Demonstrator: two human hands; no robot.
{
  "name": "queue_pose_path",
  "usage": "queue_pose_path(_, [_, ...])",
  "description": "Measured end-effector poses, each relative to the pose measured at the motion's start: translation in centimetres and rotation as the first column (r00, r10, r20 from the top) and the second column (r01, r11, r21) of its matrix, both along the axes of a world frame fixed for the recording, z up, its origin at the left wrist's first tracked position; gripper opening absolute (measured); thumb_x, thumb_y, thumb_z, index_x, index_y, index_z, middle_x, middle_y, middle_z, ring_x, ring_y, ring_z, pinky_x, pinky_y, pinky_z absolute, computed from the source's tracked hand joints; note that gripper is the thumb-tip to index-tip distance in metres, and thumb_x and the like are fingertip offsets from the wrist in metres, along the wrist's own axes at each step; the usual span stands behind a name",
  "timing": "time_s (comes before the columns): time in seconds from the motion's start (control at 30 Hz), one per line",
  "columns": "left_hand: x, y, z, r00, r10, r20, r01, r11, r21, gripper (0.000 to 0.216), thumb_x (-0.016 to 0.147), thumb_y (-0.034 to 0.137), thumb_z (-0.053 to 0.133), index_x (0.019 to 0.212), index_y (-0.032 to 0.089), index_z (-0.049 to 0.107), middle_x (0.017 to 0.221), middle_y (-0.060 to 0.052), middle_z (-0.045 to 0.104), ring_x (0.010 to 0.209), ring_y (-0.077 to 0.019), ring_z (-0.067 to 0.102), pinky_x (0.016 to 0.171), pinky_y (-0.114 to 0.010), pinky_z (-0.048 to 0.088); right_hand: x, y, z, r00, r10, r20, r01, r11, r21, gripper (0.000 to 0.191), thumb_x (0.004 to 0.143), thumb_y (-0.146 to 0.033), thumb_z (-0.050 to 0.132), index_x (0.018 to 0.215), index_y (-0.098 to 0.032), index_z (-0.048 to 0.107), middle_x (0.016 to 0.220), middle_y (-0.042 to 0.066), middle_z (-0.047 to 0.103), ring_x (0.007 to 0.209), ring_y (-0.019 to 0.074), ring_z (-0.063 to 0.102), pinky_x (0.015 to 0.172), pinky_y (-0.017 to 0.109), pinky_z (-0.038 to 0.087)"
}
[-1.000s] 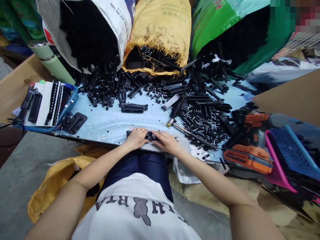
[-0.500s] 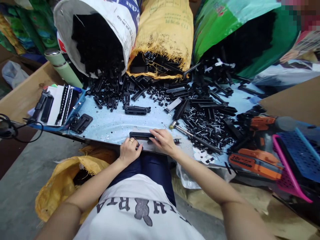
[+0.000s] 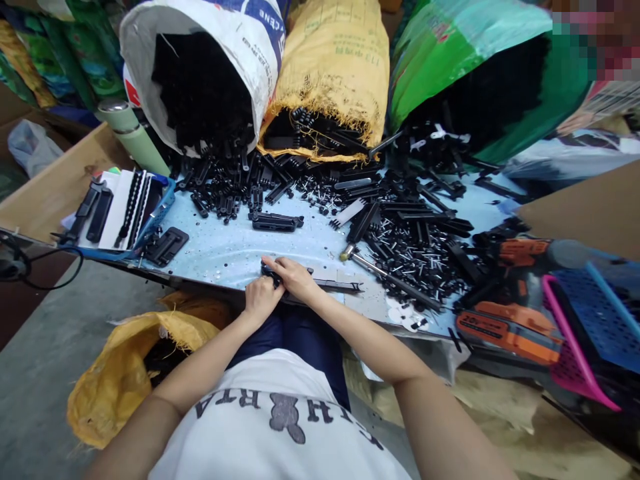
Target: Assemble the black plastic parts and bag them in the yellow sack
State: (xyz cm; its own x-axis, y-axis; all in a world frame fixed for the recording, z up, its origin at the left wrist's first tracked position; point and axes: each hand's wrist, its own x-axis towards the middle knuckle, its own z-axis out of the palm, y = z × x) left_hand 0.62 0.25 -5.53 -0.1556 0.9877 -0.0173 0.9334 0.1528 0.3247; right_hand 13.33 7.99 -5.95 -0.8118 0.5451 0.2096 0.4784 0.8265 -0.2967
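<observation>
Well to the left of the left hand and lower down, below the table's edge, an open yellow woven sack gapes. Higher up on that side, well apart from the hand, stands a blue perforated plastic basket holding a white card and black strips; just beside it, nearer the hand, lies a flat black plastic plate.

The left hand is curled against the near side of a black elongated plastic piece at the table's front edge; I cannot tell whether its hidden fingers close around it. Directly beyond the hands lies a slim black plastic assembly, apart from both. The right hand touches the left, its fingers laid over the black piece; its underside grip is hidden.

Just right of the right hand's wrist, a thin dark strip juts out. Farther right lies a hammer with a black handle, then a heap of black parts and pale pins, and, well apart, an orange-and-black power drill.
</observation>
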Motion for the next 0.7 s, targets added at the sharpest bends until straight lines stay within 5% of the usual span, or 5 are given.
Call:
queue_pose_path(0.27, [-0.6, 0.2, -0.3, 0.999, -0.012, 0.039, 0.012, 1.0, 0.013, 0.029, 0.085, 0.036, 0.049, 0.071, 0.017, 0.066, 0.072, -0.009, 0.067, 0.073, -0.0215, 0.065, 0.066, -0.029, 0.043, -0.9, -0.2, 1.1, 0.994, 0.0, 0.114, 0.002, 1.0, -0.015, 0.053, 0.086, -0.012, 0.046, 0.138, -0.014, 0.038, 0.108, 0.015, 0.054, 0.094, 0.0224, 0.051, 0.083, 0.037, 0.045])
queue_pose_path(0.4, [-1.7, 0.3, 0.3, 0.993, -0.119, 0.026, 0.116, 0.989, 0.09, 0.031, 0.087, 0.041, 0.048, 0.08, 0.017, 0.066, 0.08, -0.01, 0.067, 0.08, -0.0234, 0.064, 0.069, -0.032, 0.044, 2.4, -0.8, 2.2, 0.999, 0.025, 0.044, -0.028, 0.997, 0.073, 0.045, 0.09, -0.018, 0.043, 0.135, -0.019, 0.041, 0.133, 0.015, 0.046, 0.111, 0.0235, 0.048, 0.091, 0.04, 0.041])
queue_pose_path(0.47, [-2.4, 1.0, 0.6, 0.955, -0.293, -0.036, 0.294, 0.929, 0.227, 0.032, 0.089, 0.042, 0.046, 0.096, 0.017, 0.065, 0.1, -0.013, 0.066, 0.099, -0.0256, 0.06, 0.081, -0.035, 0.043, 5.5, -1.4, 2.2, 0.991, -0.136, 0.008, 0.133, 0.977, 0.165, 0.043, 0.091, -0.035, 0.045, 0.13, -0.017, 0.046, 0.133, 0.017, 0.046, 0.114, 0.0263, 0.048, 0.092, 0.042, 0.04])
queue_pose_path(0.57, [-2.7, 3.3, 0.9, 0.78, -0.598, -0.183, 0.625, 0.735, 0.263, 0.038, 0.09, 0.037, 0.047, 0.121, 0.018, 0.054, 0.123, -0.013, 0.058, 0.114, -0.0254, 0.051, 0.093, -0.037, 0.037, 9.9, -1.9, 1.5, 0.911, -0.404, 0.085, 0.373, 0.894, 0.249, 0.055, 0.082, -0.061, 0.048, 0.102, -0.013, 0.062, 0.103, 0.018, 0.062, 0.094, 0.0281, 0.057, 0.077, 0.038, 0.043])
queue_pose_path(0.7, [-1.7, 6.0, 1.3, 0.663, -0.706, -0.251, 0.747, 0.646, 0.156, 0.04, 0.089, 0.043, 0.046, 0.105, 0.009, 0.061, 0.092, -0.015, 0.066, 0.087, -0.0237, 0.06, 0.074, -0.033, 0.043, 12.2, -1.7, 1.6, 0.891, -0.412, 0.192, 0.353, 0.893, 0.279, 0.054, 0.084, -0.064, 0.041, 0.062, -0.018, 0.057, 0.059, 0.007, 0.058, 0.06, 0.0179, 0.056, 0.058, 0.028, 0.036])
